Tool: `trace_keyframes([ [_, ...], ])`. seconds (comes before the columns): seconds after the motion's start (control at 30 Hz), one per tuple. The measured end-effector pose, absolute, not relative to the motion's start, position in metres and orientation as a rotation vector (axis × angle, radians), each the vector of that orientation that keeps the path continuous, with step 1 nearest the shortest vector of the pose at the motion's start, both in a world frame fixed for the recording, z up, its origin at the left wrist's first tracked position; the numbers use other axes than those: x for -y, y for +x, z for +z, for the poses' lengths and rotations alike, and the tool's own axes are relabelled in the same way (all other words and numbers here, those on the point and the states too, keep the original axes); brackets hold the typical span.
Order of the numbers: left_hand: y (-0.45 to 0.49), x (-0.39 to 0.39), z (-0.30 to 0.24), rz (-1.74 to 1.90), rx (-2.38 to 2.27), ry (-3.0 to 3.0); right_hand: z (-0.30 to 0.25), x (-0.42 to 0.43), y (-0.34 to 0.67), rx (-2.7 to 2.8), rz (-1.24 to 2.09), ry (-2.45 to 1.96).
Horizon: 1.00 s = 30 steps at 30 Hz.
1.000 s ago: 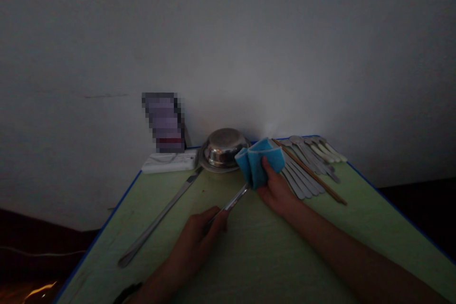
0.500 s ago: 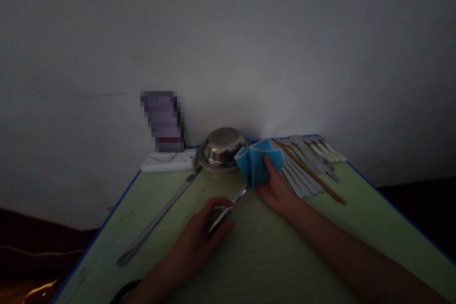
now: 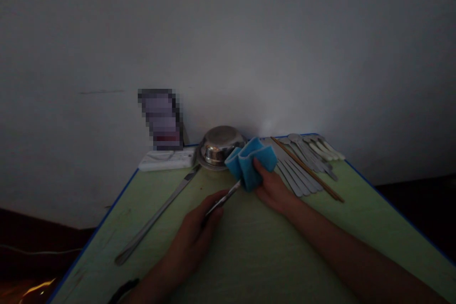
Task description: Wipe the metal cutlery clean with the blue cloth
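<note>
My left hand (image 3: 200, 221) is closed round the near end of a slim, shiny metal utensil (image 3: 232, 192), which slants up and away to the right. Its far end disappears into a folded blue cloth (image 3: 251, 166), so I cannot tell what kind of utensil it is. My right hand (image 3: 272, 187) grips that cloth, thumb on top, wrapped about the utensil's far end. Both hands are above the table, just in front of an upturned metal bowl (image 3: 221, 140).
A long metal utensil (image 3: 156, 218) lies at left on the green table (image 3: 263, 256). Right of the cloth lie several flat metal handles (image 3: 302, 180), brown chopsticks (image 3: 308, 169) and several spoons (image 3: 313, 154). A blurred-out upright device (image 3: 162, 121) stands by a white power strip (image 3: 167, 159) against the wall.
Both hands, the cloth and the utensil have shifted slightly left. My left hand's fingers have closed more around the utensil and its grip has turned a little.
</note>
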<state>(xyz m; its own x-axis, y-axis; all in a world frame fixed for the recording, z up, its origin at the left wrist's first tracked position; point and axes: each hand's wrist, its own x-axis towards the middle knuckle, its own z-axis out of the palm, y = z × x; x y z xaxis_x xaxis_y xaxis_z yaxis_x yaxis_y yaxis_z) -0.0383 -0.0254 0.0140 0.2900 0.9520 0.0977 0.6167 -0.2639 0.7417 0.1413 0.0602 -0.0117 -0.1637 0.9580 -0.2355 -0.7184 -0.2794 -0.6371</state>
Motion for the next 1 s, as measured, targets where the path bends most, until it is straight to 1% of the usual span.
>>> trace_keyframes([
  [0.17, -0.045, 0.023, 0.003, 0.58, -1.389, 2.388, -0.012, -0.05, 0.14, 0.817, 1.75, -0.739],
  [0.23, -0.048, 0.023, 0.0, 0.517, -1.353, 2.569, -0.009, -0.049, 0.139, 0.799, 1.761, -0.761],
  [0.33, -0.05, 0.023, -0.001, 0.464, -1.321, 2.71, -0.006, -0.052, 0.137, 0.573, 1.779, -0.813],
  [0.43, -0.047, 0.023, 0.001, 0.423, -1.339, 2.735, -0.004, -0.057, 0.139, 0.358, 1.79, -0.81],
  [0.57, -0.044, 0.025, 0.003, 0.357, -1.301, 2.792, -0.002, -0.063, 0.146, 0.212, 1.815, -0.658],
  [0.77, -0.047, 0.028, 0.001, 0.323, -1.259, 2.858, -0.002, -0.063, 0.147, 0.236, 1.794, -0.71],
  [1.0, -0.044, 0.027, 0.001, 0.463, -1.296, 2.73, -0.004, -0.065, 0.147, 0.273, 1.796, -0.765],
])
